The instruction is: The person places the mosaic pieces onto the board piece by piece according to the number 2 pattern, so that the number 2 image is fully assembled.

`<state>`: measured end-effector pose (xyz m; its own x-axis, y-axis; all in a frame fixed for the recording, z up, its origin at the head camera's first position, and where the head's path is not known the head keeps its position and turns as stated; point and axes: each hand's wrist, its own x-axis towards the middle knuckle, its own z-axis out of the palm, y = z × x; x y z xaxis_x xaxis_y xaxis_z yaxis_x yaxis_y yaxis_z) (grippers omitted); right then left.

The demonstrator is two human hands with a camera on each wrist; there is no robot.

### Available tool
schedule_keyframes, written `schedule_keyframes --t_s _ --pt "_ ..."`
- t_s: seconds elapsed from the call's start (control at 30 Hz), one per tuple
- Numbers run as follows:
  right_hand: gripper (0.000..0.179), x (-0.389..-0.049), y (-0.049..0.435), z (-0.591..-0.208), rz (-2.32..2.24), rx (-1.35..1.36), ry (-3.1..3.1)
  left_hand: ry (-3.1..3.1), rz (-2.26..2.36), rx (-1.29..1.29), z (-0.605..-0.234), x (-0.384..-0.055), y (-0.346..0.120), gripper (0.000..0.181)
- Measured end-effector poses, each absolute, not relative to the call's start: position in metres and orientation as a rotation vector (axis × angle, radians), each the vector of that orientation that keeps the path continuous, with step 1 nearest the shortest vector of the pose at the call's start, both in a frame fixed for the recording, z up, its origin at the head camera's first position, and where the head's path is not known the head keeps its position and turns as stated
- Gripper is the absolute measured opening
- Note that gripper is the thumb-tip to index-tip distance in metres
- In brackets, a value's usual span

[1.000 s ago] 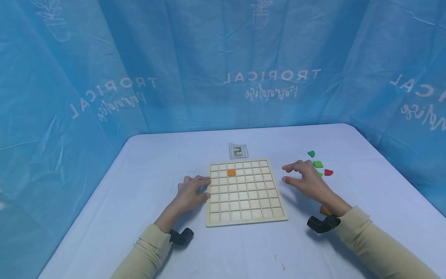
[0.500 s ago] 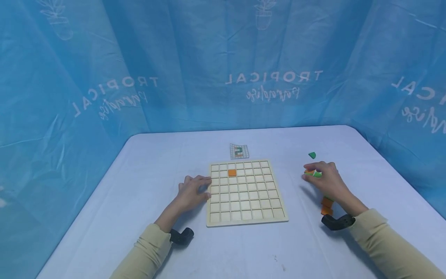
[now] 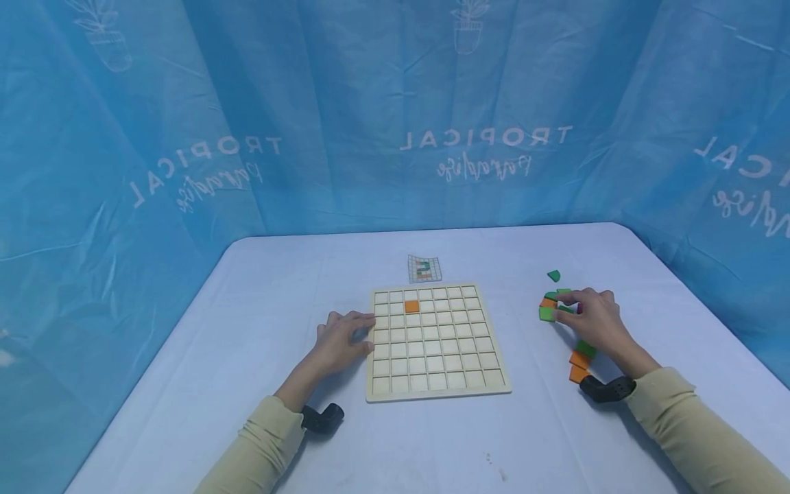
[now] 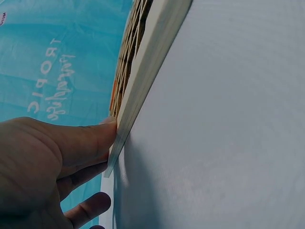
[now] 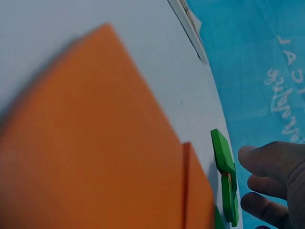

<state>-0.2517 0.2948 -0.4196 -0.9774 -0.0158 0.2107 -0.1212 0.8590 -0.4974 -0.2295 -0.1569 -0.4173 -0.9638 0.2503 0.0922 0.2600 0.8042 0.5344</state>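
Observation:
A pale wooden grid board (image 3: 440, 343) lies mid-table with one orange square tile (image 3: 411, 307) in an upper-left cell. My left hand (image 3: 336, 346) touches the board's left edge with thumb and fingertips; the left wrist view shows the thumb against the side of the rim. At the right, my right hand (image 3: 595, 319) is over a cluster of loose tiles, thumb and fingers apart. Among them are a light green tile (image 3: 546, 313) and an orange tile (image 3: 548, 302). The right wrist view shows nothing between the fingers, with green tiles (image 5: 222, 151) just beyond them. The hand partly hides this cluster.
Behind the board lies a small printed grid card (image 3: 424, 268). A dark green rounded piece (image 3: 553, 275) sits beyond the cluster. Orange tiles (image 3: 579, 373) and a green tile (image 3: 587, 348) lie below the right wrist. Blue curtains (image 3: 395, 178) surround the white table.
My right hand has moved right, away from the board and over the tile cluster, uncovering orange and green tiles by its wrist. The left hand stays at the board's edge.

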Motion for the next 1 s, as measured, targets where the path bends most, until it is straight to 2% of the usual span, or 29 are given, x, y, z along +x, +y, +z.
schedule_keyframes --t_s 1.0 --pt "0.036 -0.255 0.310 -0.433 0.751 0.076 -2.844 -2.957 -0.876 -0.443 -0.418 -0.229 -0.157 0.045"
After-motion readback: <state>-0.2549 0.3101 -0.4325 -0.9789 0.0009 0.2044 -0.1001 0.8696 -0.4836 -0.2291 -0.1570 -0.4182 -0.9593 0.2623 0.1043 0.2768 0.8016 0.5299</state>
